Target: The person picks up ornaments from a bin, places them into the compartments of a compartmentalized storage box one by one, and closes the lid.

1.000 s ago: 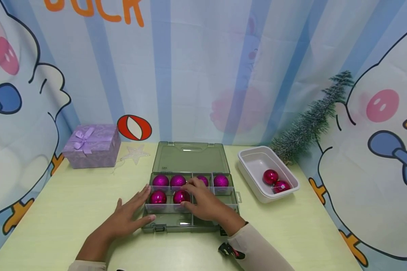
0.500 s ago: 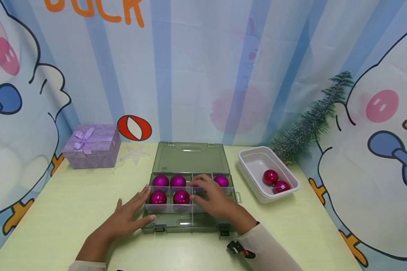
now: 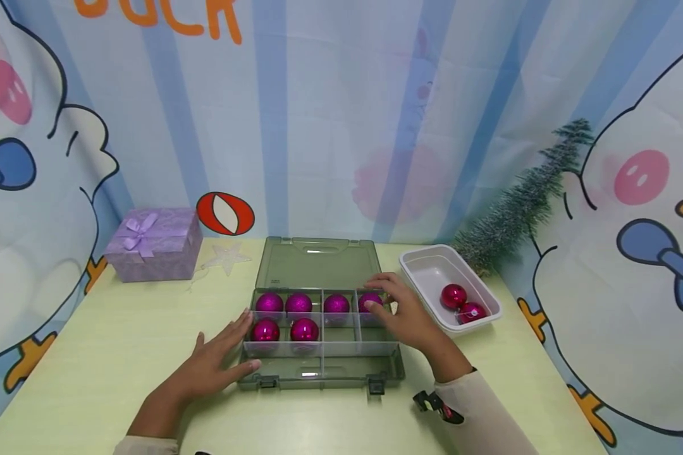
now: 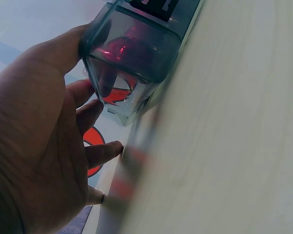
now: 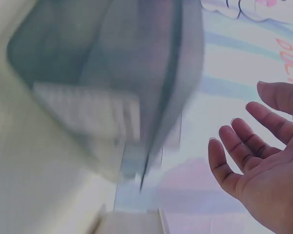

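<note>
In the head view, a translucent green divided box [image 3: 284, 366] lies with its lid [image 3: 319, 268] folded back. Its back row holds several glittery magenta bauble balls, including a rightmost bauble [image 3: 367, 299]; two shiny baubles [image 3: 265, 330] sit in the middle row at left. My left hand [image 3: 213, 360] rests against the box's left side, fingers spread, thumb over the front corner. My right hand [image 3: 406, 313] is at the rightmost bauble, thumb and fingertips around its near right side. In the right wrist view, my right hand [image 5: 268, 156] has loosely bent fingers with nothing between them.
Right of the box stands a white plastic tub [image 3: 418, 278] with two red-pink baubles [image 3: 453, 296]. Behind it leans a small frosted Christmas tree [image 3: 518, 205]. A purple gift box [image 3: 156, 246] and a pale star [image 3: 226, 257] sit at the back left, before a printed curtain.
My right hand has moved right, from the shiny bauble in the middle row past the third back-row bauble to the rightmost one. The left hand has stayed in place.
</note>
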Demonstrator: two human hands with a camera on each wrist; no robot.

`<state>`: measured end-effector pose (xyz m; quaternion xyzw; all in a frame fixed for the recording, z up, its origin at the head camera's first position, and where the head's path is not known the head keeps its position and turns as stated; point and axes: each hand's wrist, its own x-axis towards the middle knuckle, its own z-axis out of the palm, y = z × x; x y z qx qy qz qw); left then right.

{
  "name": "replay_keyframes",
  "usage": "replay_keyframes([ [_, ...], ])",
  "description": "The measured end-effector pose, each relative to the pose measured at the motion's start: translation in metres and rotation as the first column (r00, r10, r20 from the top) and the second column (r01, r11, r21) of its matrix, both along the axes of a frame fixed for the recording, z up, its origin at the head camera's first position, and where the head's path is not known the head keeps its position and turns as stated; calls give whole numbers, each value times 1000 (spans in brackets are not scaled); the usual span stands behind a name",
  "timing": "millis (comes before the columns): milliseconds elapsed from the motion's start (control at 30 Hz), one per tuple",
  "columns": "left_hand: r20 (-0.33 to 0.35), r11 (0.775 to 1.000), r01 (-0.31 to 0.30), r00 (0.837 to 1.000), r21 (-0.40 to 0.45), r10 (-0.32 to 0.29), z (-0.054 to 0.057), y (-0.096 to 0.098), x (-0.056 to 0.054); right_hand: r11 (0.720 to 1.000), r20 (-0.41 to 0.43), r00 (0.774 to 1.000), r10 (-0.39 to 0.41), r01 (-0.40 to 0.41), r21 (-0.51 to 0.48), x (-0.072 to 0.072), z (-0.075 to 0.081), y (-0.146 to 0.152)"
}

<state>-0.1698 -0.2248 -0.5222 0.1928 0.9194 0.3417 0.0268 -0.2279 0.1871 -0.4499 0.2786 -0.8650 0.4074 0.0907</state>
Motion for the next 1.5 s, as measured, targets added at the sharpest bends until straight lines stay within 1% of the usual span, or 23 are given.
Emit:
replay_keyframes([
  [233,6,1000,-2,1000,-6,2,0,1,0,995,18,995,-101,102,-23,-8,1,33],
  [433,9,1000,-2,1000,-12,2,-2,0,0,984,32,984,-175,176,-36,-15,-3,61],
  [667,10,1000,-1,1000,-13,1,-4,0,-2,959,11,959,-282,283,-19,-22,-6,89],
  [800,13,1000,0,1000,-10,0,-2,0,-1,949,10,950,-313,314,-17,-24,-5,103],
  [900,11,1000,-1,1000,-9,1,-1,0,-1,940,39,939,-341,341,-3,-26,-4,112],
  [1000,6,1000,0,1000,-9,0,1,0,0,925,81,921,-381,379,33,-28,-4,120],
  [1200,-4,1000,7,1000,-8,-7,3,0,0,907,150,895,-420,409,98,-33,-5,136],
  [1300,-8,1000,9,1000,-6,-9,2,0,-1,905,167,890,-424,410,114,-36,-6,142],
  [1500,-12,1000,8,1000,-1,-8,1,-1,0,900,167,888,-430,406,156,-45,-10,152],
])
